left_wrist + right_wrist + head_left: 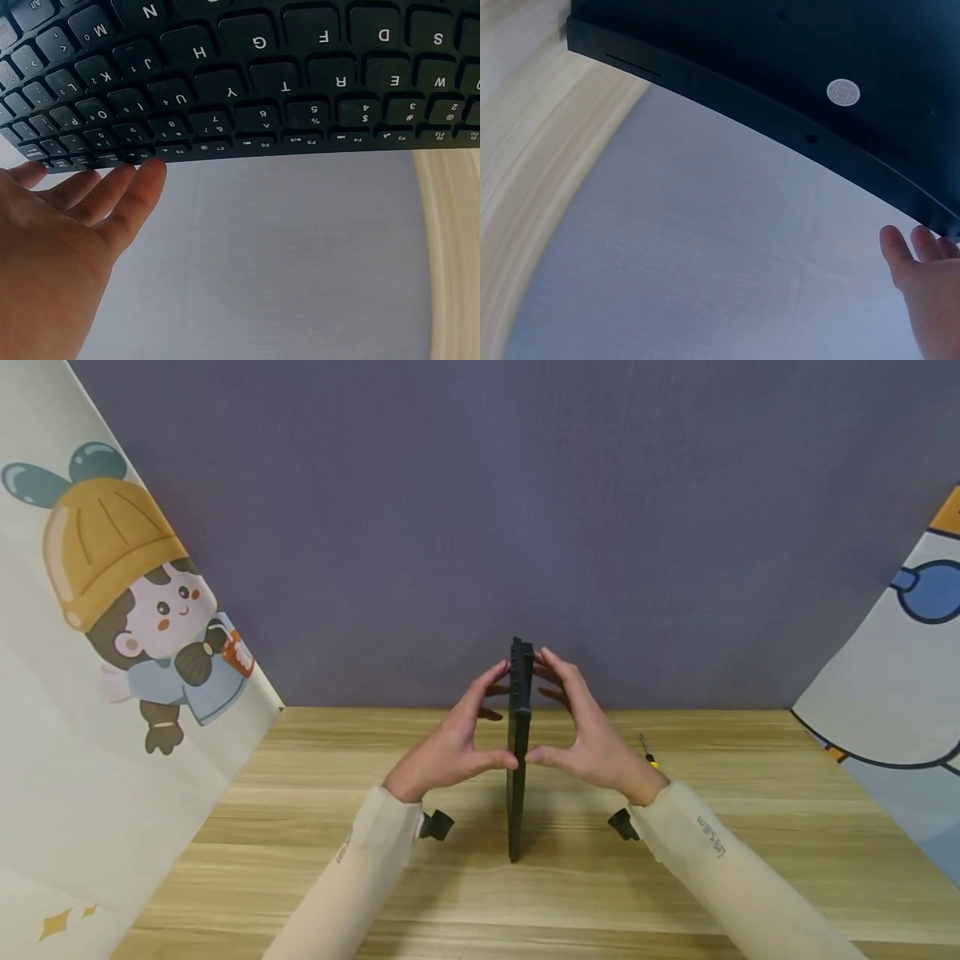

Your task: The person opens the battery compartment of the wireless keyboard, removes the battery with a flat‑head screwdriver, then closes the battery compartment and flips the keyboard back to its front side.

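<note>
A black keyboard (517,743) stands on end, seen edge-on in the head view, with its lower end at the wooden table. Its lettered keys (259,75) face my left hand, and its plain underside (742,52) with a small round pale sticker (844,92) faces my right. My left hand (457,739) touches the key side with thumb and fingertips, fingers fairly straight. From the opposite side, my right hand (588,735) mirrors it, its fingertips at the underside near the top. In the left wrist view the fingers (135,199) lie along the keyboard's long edge.
A thin screwdriver (649,757) with yellow on its handle lies behind my right wrist, partly hidden. The wooden table (337,777) meets a grey-purple back panel (450,527). Printed cartoon panels stand at the left and right sides. Small black cameras (437,825) are on both wrists.
</note>
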### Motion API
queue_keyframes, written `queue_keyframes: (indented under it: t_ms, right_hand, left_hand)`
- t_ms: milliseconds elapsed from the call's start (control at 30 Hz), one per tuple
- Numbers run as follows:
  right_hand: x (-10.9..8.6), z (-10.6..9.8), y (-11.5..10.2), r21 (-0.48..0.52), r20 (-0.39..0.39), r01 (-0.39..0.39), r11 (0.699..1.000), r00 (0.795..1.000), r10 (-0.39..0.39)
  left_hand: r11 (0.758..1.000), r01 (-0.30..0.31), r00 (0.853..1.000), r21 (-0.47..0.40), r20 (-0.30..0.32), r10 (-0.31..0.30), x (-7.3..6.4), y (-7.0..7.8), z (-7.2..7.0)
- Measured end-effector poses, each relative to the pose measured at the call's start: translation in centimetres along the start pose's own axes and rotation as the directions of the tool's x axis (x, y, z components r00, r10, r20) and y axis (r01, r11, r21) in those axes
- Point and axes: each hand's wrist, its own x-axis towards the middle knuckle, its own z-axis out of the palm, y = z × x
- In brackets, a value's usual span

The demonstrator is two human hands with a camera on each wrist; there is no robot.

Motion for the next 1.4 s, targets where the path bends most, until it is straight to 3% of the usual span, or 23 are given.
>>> queue_keyframes:
  t_ms: [267, 600, 833, 1033, 1167, 1267, 1400]
  right_hand:
    - [-0.4, -0.2, 2.0, -0.025, -0.001, -0.023, 0.999, 1.000, 0.023]
    - [0.6, -0.5, -1.6, -0.022, -0.001, 0.011, 1.000, 1.000, -0.011]
    - [0.6, -1.4, -1.9, -0.018, 0.006, -0.003, 1.000, 1.000, 0.003]
    - [0.6, -2.5, -2.0, -0.002, 0.020, -0.005, 1.000, 1.000, 0.005]
    - [0.2, -3.4, -0.6, -0.027, 0.046, -0.005, 1.000, 0.999, 0.006]
    - [-0.1, -4.3, 0.4, -0.046, 0.070, -0.018, 0.999, 0.997, 0.021]
    - [-0.5, -5.3, -0.3, -0.114, 0.098, -0.047, 0.992, 0.993, 0.058]
  left_hand:
    - [1.000, 0.029, 1.000, 0.008, 0.010, -0.029, -0.1, 0.2, 0.1]
    - [0.995, 0.097, 0.995, 0.026, 0.016, -0.098, -1.3, -4.3, 1.8]
    - [0.984, 0.176, 0.982, 0.015, 0.070, -0.176, -2.4, -5.6, 3.1]
    - [0.984, 0.177, 0.979, 0.006, 0.103, -0.177, -2.4, -6.2, 4.1]
    - [0.981, 0.196, 0.973, 0.013, 0.123, -0.196, -2.5, -6.5, 4.6]
    - [0.977, 0.211, 0.966, 0.015, 0.147, -0.211, -2.7, -6.7, 5.0]
    - [0.966, 0.255, 0.949, 0.043, 0.180, -0.258, -3.0, -6.9, 5.7]
